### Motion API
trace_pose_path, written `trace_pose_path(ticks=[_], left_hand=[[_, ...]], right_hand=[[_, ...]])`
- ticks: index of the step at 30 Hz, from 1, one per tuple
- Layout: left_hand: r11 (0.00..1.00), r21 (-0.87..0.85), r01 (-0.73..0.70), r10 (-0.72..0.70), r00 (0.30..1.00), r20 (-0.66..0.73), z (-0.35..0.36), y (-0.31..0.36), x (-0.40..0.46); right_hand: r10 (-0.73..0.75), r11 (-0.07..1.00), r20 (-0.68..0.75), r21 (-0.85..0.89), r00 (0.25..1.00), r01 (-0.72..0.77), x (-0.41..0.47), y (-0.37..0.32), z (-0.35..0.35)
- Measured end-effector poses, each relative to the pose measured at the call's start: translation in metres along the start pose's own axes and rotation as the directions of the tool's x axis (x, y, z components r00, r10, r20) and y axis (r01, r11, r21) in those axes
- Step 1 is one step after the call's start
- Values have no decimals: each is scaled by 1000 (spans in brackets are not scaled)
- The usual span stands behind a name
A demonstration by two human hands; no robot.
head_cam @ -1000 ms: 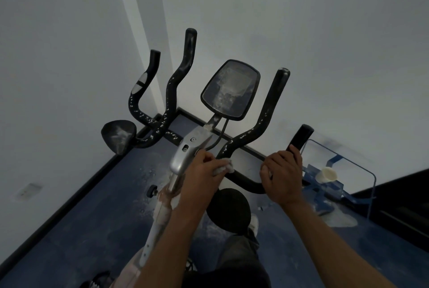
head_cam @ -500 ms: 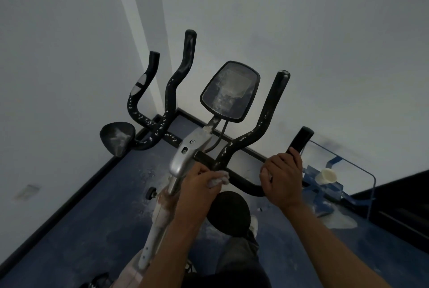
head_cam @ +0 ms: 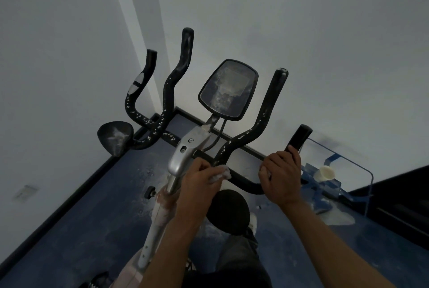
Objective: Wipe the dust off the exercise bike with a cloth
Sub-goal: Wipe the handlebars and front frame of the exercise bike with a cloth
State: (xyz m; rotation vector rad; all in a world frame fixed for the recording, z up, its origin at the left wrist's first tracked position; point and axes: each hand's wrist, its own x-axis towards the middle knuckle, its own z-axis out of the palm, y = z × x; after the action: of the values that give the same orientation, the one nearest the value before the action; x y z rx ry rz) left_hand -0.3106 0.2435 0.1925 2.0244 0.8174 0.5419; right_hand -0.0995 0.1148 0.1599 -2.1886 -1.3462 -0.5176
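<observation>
my left hand (head_cam: 201, 177) grips the cloth (head_cam: 221, 174) on the handlebar (head_cam: 243, 183), which runs lower right toward my right hand (head_cam: 279, 177), fingers wrapped round it.

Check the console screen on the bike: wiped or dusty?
Dusty. The screen carries pale smears and white patches across its middle; the left hand holds the cloth down at the crossbar, not on it.

Console (head_cam: 228, 89) between handlebars (head_cam: 267, 125); cup (head_cam: 326, 172) right of exercise bike (head_cam: 183, 155).
</observation>
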Motion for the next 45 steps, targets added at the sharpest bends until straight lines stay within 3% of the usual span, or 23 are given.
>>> trace_pose_path(ticks=[8,10,13,15,17,20,23,25,27,30,34,36,40,45], left_hand=[[1000,11,-9,9,999,-50,-6,5,-8],[999,-35,-27,25,999,-33,-14,5,-14],[991,-119,-55,42,993,-115,-18,10,-7],[985,-172,9,-25,995,-94,-17,8,-1],[990,-106,91,-100,992,-75,-15,-2,-2],[984,-29,178,-180,971,-156,-16,-19,-4],[986,-42,164,-170,963,-212,-19,-6,3],[989,-14,150,-150,978,-146,-18,5,7],[980,-8,196,-196,975,-102,-13,3,3],[967,-52,251,-256,956,-143,-14,-8,-3],[970,-149,194,-223,953,-205,-13,4,9],[976,-138,167,-188,970,-156,-9,4,13],[957,-105,270,-275,961,-32,-16,-14,9],[978,-134,157,-179,969,-170,-8,6,26]], right_hand=[[3,1000,2,1,1000,-3,-1,1,0],[5,1000,3,0,1000,-5,-1,0,0],[9,1000,11,-3,1000,-9,0,-1,-1],[6,1000,7,-6,1000,-6,-1,0,-1],[4,1000,1,2,1000,-4,0,0,-1],[9,1000,-5,-4,1000,-9,-1,-1,0],[13,1000,3,-7,1000,-13,-1,-1,0],[14,1000,6,-15,1000,-13,-1,-1,0],[10,1000,6,-9,1000,-10,-1,0,0],[7,1000,-7,-7,1000,-7,-1,-2,-1],[13,1000,-4,2,1000,-13,0,-2,0],[13,1000,-4,-3,1000,-13,0,-1,0],[5,1000,-9,-4,1000,-5,0,-1,-1],[-4,1000,-14,-3,1000,4,1,0,0]])
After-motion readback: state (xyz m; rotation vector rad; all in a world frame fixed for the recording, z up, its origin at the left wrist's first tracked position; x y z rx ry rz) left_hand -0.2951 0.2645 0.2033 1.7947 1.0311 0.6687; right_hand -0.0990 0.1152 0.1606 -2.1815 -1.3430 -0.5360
